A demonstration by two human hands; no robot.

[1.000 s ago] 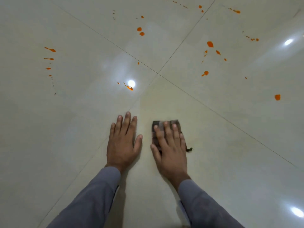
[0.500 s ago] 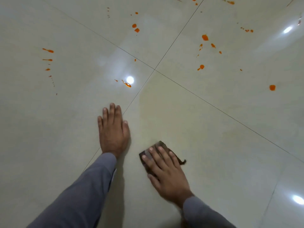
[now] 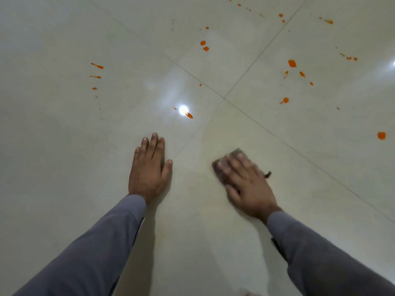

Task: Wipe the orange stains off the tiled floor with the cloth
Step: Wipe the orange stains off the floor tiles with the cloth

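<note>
My right hand (image 3: pixel 248 184) presses a dark brown cloth (image 3: pixel 235 153) flat against the glossy cream tiled floor (image 3: pixel 64 157), fingers straight and motion-blurred; most of the cloth is hidden under them. Flat on the floor to its left lies my left hand (image 3: pixel 149 169), fingers straight, holding nothing. Orange stains dot the tiles ahead: a drop (image 3: pixel 189 115) just beyond my left hand, streaks (image 3: pixel 97 66) at the far left, a cluster (image 3: pixel 292 63) at the upper right, and a blob (image 3: pixel 381 135) at the right edge.
Grout lines cross at a joint (image 3: pixel 224 98) ahead of my hands. A bright lamp reflection (image 3: pixel 183 109) shines beside the nearest drop. Grey sleeves (image 3: pixel 96 253) cover both forearms.
My right hand has slid the cloth forward and to the right from near my body. My left hand stays planted on the floor.
</note>
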